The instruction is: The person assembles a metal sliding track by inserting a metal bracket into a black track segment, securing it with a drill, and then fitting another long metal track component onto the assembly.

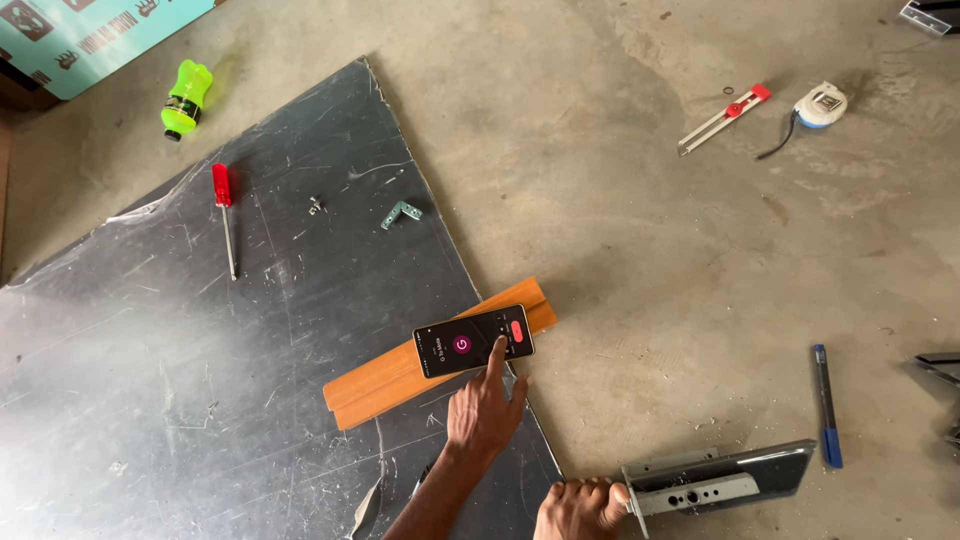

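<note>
Left hand (483,405) taps the phone (473,341) with one extended finger — press lightly, since it rests on the wood strip (380,385); right hand (578,508) fingers clench the metal bracket (715,480).

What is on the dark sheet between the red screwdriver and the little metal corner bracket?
In the head view, one small metal fitting lies on the dark sheet between the red screwdriver and the metal corner bracket; nothing else but scratches.

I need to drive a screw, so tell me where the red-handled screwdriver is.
The red-handled screwdriver lies in the upper left of the head view on the scratched dark metal sheet, below the green plastic bottle and left of the small metal angle bracket.
</note>
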